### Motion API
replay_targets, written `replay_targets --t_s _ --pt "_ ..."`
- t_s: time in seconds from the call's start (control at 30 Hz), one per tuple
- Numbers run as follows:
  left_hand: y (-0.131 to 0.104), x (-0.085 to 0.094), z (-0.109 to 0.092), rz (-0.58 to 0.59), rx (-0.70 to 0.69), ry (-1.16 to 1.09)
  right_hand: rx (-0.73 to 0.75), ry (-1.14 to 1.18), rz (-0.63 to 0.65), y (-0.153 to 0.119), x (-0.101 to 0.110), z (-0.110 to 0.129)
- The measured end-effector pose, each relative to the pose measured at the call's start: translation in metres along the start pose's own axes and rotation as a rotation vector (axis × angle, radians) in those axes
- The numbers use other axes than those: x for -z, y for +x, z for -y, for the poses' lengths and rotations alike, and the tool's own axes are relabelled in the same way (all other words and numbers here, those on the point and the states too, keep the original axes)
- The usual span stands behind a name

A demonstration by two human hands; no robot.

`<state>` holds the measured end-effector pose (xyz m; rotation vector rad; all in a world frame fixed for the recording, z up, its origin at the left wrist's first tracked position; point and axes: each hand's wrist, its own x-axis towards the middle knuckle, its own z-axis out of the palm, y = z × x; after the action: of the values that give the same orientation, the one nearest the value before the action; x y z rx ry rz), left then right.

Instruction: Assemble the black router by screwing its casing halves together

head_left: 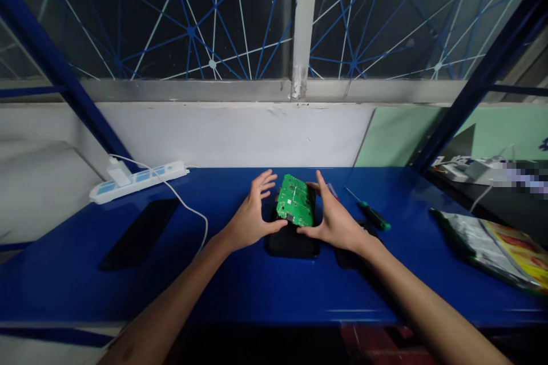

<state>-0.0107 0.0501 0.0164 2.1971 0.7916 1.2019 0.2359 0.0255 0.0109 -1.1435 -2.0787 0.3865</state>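
Observation:
A green circuit board [295,201] is held tilted up above a black plastic housing [293,244] that lies on the blue table. My right hand [336,214] grips the board at its right side, thumb at the lower edge and fingers partly hidden behind it. On the other side, my left hand [253,211] has its fingers spread apart, with the thumb tip close to the board's lower left corner; whether it touches is unclear. Under my right wrist lies another dark part [346,258], partly covered.
A green-handled screwdriver [373,215] lies right of my hands, near a small red-and-clear item [333,191]. A white power strip [141,181] with a plug and cable [188,208] sits left. A dark flat slab [139,234] and a shiny packet [492,245] lie at the sides.

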Motion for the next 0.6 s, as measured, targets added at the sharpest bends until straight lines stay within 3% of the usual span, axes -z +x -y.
replay_targets --t_s 0.23,0.4,0.6 --pt "-0.009 -0.01 -0.004 0.024 -0.07 0.327 0.151 -0.165 0.066 -0.001 0.008 0.003" --pt "-0.009 -0.011 -0.004 0.111 -0.087 0.404 0.233 -0.188 0.109 0.0 0.012 0.003" --pt "-0.01 -0.01 0.001 0.077 -0.135 0.466 0.213 -0.198 0.094 0.0 0.015 0.0"
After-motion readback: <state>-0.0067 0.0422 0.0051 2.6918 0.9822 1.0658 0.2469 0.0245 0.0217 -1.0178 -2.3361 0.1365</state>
